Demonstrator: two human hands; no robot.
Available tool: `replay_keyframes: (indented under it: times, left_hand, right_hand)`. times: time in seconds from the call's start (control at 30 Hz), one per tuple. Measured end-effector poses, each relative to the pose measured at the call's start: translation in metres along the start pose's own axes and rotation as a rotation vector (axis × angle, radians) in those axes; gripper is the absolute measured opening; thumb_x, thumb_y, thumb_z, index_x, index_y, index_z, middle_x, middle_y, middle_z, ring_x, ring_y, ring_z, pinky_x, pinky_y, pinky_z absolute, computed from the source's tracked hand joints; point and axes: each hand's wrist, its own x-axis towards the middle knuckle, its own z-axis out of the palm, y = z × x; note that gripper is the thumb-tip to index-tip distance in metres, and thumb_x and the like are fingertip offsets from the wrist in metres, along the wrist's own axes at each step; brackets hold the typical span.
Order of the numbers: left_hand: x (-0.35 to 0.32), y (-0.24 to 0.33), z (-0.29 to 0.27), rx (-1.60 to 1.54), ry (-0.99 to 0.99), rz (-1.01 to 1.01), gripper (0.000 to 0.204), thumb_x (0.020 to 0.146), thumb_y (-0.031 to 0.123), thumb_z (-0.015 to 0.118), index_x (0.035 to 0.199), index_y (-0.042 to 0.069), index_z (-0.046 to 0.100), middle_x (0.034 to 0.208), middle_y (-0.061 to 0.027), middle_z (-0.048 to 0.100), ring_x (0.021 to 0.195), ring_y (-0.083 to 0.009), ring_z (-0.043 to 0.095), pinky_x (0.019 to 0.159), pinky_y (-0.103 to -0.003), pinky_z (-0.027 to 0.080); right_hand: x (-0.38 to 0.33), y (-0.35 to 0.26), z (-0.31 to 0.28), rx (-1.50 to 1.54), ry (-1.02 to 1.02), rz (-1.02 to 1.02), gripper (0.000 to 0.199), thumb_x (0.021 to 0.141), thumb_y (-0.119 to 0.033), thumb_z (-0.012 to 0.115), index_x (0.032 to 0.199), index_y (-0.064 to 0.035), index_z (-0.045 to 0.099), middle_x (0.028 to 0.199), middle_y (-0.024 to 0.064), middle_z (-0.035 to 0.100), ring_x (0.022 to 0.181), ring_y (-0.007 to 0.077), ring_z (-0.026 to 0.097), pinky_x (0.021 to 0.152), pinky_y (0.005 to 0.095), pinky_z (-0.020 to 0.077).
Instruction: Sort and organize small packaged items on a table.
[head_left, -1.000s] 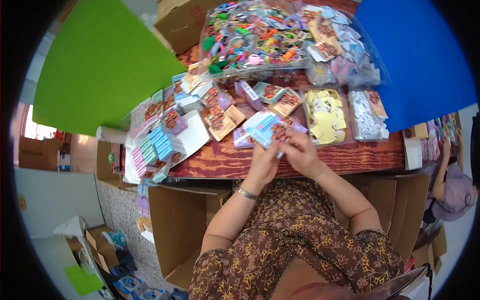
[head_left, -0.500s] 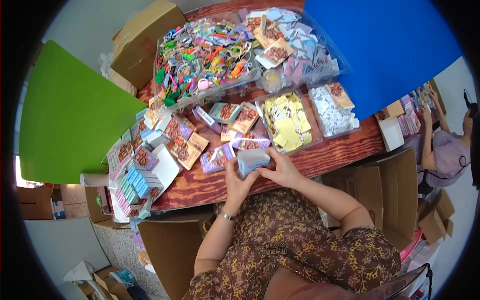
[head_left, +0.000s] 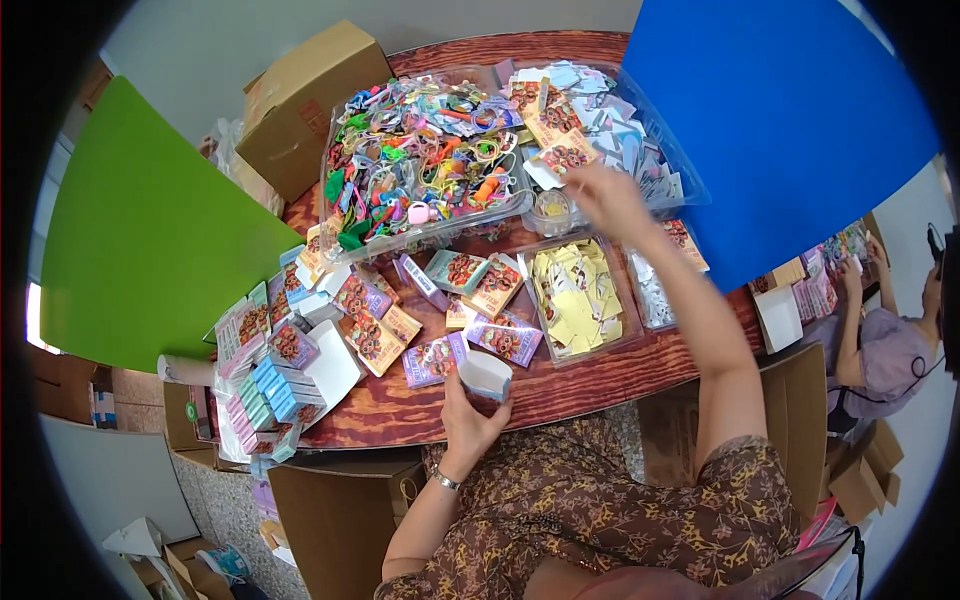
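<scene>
My left hand [head_left: 472,420] is wrapped round a small light-blue carton [head_left: 486,376], held upright near the table's front edge with its top open and pale inside. My right hand [head_left: 608,203] is stretched out to the far right, its fingers smeared by motion beside an orange carton [head_left: 563,157]. I cannot make out whether it holds anything. That orange carton lies at the near edge of a clear tray [head_left: 690,182] heaped with pale cards. Just beyond the left hand, a purple carton [head_left: 436,360] and another purple carton [head_left: 508,338] lie on the table.
A clear bin of colourful trinkets [head_left: 425,165] stands at the back. Yellow slips [head_left: 578,300] fill a tray nearer me. Stacked cartons [head_left: 280,378] crowd the left. Green [head_left: 150,240] and blue panels [head_left: 780,130] flank the table. At far right, another person [head_left: 880,320] works.
My right hand has left the carton and swung far and right, over the trays. My left hand keeps the carton, now lower in view with its opening showing.
</scene>
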Motion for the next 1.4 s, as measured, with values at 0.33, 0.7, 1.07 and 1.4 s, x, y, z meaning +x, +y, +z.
replay_keyframes:
  times: [0.33, 0.7, 1.07, 1.4]
  left_hand:
    - [-0.017, -0.017, 0.011, 0.108, -0.032, 0.187, 0.090, 0.068, 0.020, 0.092, 0.140, -0.003, 0.041, 0.121, -0.0223, 0.057, 0.108, -0.0389, 0.063, 0.089, -0.045, 0.054]
    - [-0.022, -0.024, 0.021, 0.115, 0.020, 0.252, 0.092, 0.068, 0.021, 0.092, 0.140, -0.004, 0.040, 0.122, -0.0242, 0.053, 0.111, -0.0421, 0.058, 0.089, -0.047, 0.052]
    - [-0.007, -0.022, 0.033, 0.162, 0.135, 0.275, 0.086, 0.072, 0.004, 0.081, 0.146, -0.006, 0.037, 0.130, -0.0263, 0.050, 0.122, -0.0446, 0.054, 0.098, -0.047, 0.049]
    - [-0.017, -0.015, 0.027, 0.307, 0.102, 0.269, 0.091, 0.071, 0.007, 0.082, 0.149, -0.005, 0.037, 0.133, -0.0260, 0.051, 0.123, -0.0425, 0.054, 0.098, -0.045, 0.050]
  right_hand:
    - [0.062, 0.075, -0.004, -0.575, -0.620, -0.172, 0.019, 0.080, -0.025, 0.075, 0.097, -0.0164, 0.074, 0.101, 0.0080, 0.070, 0.108, 0.0320, 0.066, 0.084, 0.0474, 0.0563]
    - [0.028, 0.071, -0.035, -0.358, -0.014, -0.466, 0.005, 0.093, -0.012, 0.065, 0.096, -0.0094, 0.068, 0.088, 0.0086, 0.071, 0.082, 0.0299, 0.070, 0.067, 0.0408, 0.0544]
    - [-0.085, -0.110, -0.028, 0.342, -0.170, -0.167, 0.007, 0.094, -0.006, 0.065, 0.099, -0.0010, 0.066, 0.082, 0.0097, 0.067, 0.068, 0.0194, 0.065, 0.064, 0.0306, 0.0517]
    - [-0.116, -0.133, 0.020, 0.029, -0.355, -0.421, 0.011, 0.085, -0.010, 0.069, 0.092, -0.0066, 0.061, 0.081, 0.0112, 0.064, 0.077, 0.0310, 0.070, 0.063, 0.0415, 0.0561]
